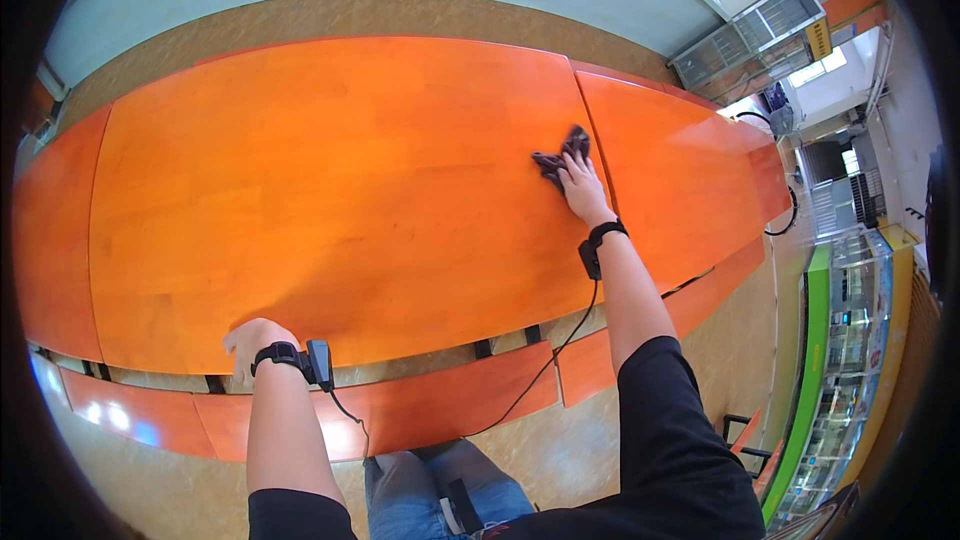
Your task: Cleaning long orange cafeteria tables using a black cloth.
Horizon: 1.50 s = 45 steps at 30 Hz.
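Observation:
A dark, crumpled cloth [553, 160] lies on the orange wooden tabletop [337, 187], close to the seam at the right. My right hand [582, 186] presses down on it with the arm stretched forward, and the cloth bunches out past the fingers. At the near left edge of the same table is my left hand [259, 341], bent at the wrist. Its fingers are mostly hidden, so I cannot tell how they are held or whether they touch the edge. Each wrist wears a black strap with a small cabled device.
An orange bench [465, 390] runs along the near side, between me and the table. Another tabletop [675, 157] adjoins at the right. Black cables [536, 371] hang from the wrist devices. Farther right stand a glass display case [855, 360] and a glass-sided cabinet [750, 41].

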### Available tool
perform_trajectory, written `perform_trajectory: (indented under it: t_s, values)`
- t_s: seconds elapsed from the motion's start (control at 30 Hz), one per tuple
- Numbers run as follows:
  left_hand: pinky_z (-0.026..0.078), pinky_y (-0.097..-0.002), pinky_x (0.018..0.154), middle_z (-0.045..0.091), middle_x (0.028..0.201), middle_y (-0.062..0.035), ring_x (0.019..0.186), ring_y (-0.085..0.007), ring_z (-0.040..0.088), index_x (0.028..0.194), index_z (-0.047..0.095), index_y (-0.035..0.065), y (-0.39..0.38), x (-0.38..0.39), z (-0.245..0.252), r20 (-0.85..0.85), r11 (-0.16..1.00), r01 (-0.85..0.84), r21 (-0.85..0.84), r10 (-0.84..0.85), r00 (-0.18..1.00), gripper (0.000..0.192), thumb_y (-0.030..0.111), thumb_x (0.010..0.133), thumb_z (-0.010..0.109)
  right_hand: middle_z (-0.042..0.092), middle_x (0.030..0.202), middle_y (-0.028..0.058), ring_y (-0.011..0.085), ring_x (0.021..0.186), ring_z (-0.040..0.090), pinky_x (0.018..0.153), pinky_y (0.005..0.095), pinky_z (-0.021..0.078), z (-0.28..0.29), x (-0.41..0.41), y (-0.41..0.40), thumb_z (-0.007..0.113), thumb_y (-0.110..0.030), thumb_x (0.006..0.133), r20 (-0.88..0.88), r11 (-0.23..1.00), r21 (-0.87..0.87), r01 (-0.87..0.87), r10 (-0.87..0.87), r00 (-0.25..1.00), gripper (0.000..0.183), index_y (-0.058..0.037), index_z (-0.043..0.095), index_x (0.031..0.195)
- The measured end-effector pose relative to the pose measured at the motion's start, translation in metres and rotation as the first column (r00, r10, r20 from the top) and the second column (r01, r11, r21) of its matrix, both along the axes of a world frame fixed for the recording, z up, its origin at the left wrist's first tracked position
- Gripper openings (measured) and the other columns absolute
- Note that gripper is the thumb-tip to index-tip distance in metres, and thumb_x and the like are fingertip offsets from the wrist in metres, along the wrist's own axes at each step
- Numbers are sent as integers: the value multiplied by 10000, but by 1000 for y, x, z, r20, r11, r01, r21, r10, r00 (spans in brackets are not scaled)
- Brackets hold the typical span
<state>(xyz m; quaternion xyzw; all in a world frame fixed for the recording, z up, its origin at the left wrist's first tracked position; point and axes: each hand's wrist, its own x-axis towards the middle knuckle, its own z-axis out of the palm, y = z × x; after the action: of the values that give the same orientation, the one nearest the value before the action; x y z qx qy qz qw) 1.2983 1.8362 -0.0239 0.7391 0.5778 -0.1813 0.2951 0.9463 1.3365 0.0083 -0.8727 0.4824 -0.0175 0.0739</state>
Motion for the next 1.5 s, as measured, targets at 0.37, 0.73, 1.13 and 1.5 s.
perform_trajectory:
  t_s: [0.37,0.73,1.13,1.5]
  values:
    - [539,-363,885,622,1281,-153,999,-214,684,1348,430,58,8,0,-6,-18,994,105,-33,-106,994,480,387,999,411,531,1441,170,434,1361,434,1086,541,381,15,77,199,625,-284,943,144,870,-150,-470,489,860,424,-82,613,1315]
    - [570,-462,752,603,1223,-203,1001,-322,661,1251,411,-53,66,44,-122,-116,945,143,295,-113,987,625,505,969,395,536,1439,173,404,1358,455,1136,522,307,21,106,392,588,-301,936,239,955,-183,-233,274,932,401,-88,652,1270]
    - [561,-464,795,639,1114,-196,979,-342,669,1149,507,-42,62,36,-117,-166,677,200,708,-115,979,559,456,1011,295,563,1415,157,401,1377,428,1143,520,297,21,122,406,632,-261,940,361,987,-96,-127,153,920,319,-79,690,1196]
    - [531,-489,865,569,1181,-241,1052,-394,614,1280,417,-72,-16,15,-25,118,912,-7,410,-46,992,553,404,1001,379,489,1473,184,388,1405,405,1155,530,288,-7,187,447,605,-265,921,108,832,-295,-470,518,848,446,-97,591,1333]
